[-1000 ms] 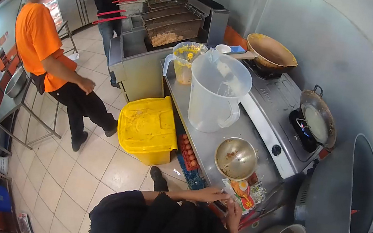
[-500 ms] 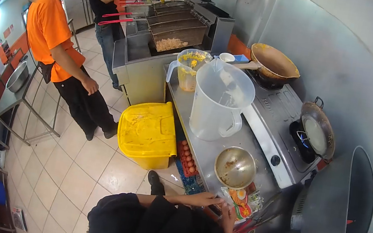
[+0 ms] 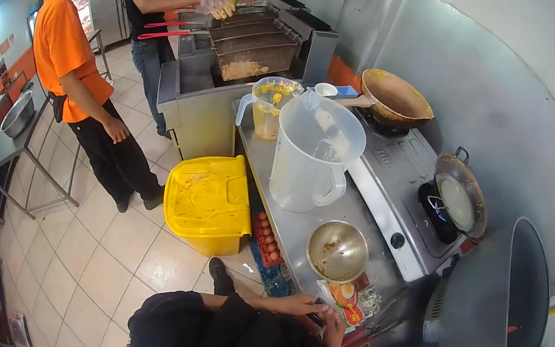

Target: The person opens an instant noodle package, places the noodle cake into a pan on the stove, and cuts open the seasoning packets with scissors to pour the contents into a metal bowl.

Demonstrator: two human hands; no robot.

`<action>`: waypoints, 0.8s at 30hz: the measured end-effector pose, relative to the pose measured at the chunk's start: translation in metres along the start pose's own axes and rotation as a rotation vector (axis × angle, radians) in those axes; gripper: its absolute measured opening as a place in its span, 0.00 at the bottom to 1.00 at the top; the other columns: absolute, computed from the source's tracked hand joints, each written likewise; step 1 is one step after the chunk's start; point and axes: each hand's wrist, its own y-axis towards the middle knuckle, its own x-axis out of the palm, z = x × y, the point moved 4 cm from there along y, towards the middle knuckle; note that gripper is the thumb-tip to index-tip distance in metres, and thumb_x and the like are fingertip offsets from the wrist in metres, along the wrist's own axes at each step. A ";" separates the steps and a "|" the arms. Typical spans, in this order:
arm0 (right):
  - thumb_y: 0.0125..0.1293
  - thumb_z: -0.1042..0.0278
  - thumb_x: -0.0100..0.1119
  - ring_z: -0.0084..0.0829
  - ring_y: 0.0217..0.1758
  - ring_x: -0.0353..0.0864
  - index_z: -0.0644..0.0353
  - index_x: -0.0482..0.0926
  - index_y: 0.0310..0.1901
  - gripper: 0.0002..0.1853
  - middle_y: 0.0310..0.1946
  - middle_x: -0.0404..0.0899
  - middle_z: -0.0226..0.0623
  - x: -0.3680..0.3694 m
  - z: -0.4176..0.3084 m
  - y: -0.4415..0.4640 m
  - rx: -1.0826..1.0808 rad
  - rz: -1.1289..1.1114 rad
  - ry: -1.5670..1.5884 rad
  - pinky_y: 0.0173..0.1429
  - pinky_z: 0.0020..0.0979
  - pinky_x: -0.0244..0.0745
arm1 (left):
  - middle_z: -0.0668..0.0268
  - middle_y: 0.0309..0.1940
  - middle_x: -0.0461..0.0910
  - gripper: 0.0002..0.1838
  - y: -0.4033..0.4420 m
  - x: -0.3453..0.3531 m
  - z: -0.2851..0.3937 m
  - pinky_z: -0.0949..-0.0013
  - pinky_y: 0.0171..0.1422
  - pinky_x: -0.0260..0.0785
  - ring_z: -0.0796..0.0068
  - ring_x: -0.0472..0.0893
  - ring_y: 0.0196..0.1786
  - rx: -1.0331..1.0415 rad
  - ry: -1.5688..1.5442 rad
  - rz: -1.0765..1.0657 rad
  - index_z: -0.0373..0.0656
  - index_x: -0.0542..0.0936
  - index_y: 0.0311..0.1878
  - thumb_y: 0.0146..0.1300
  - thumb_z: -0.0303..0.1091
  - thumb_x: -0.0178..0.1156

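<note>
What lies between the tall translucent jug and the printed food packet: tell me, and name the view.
In the head view, a soiled metal bowl lies between the tall translucent jug and the printed food packet.

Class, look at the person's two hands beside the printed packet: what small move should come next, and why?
Probably a gentle pull apart by the left hand and right hand at the near edge of the printed packet: their fingertips meet there, as if to pinch, though whether the packet is already open I cannot tell.
</note>
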 end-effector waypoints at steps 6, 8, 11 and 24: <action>0.59 0.61 0.45 0.17 0.28 0.67 0.67 0.73 0.31 0.15 0.26 0.73 0.29 0.001 -0.005 -0.001 -0.077 -0.012 0.014 0.34 0.18 0.61 | 0.60 0.37 0.73 0.28 0.024 -0.009 -0.033 0.75 0.42 0.63 0.75 0.72 0.38 0.042 0.120 0.068 0.32 0.71 0.42 0.57 0.52 0.44; 0.59 0.61 0.45 0.17 0.28 0.67 0.67 0.73 0.31 0.15 0.26 0.73 0.29 0.002 -0.006 0.000 -0.087 -0.009 0.010 0.34 0.19 0.61 | 0.61 0.34 0.74 0.27 0.027 -0.011 -0.033 0.75 0.41 0.63 0.76 0.71 0.37 0.088 0.122 0.082 0.32 0.72 0.40 0.57 0.52 0.44; 0.59 0.61 0.45 0.17 0.28 0.67 0.67 0.73 0.32 0.15 0.27 0.73 0.30 0.006 -0.011 -0.001 -0.100 -0.013 -0.014 0.34 0.19 0.62 | 0.62 0.31 0.75 0.28 0.016 -0.009 -0.017 0.74 0.41 0.62 0.77 0.71 0.36 0.127 0.120 0.123 0.32 0.73 0.38 0.56 0.53 0.44; 0.59 0.60 0.45 0.16 0.27 0.64 0.66 0.72 0.32 0.15 0.25 0.71 0.28 0.004 -0.006 0.003 -0.110 -0.083 -0.031 0.32 0.18 0.60 | 0.61 0.38 0.73 0.26 0.003 -0.002 -0.001 0.75 0.45 0.62 0.76 0.71 0.41 0.102 0.143 0.102 0.32 0.70 0.43 0.59 0.50 0.42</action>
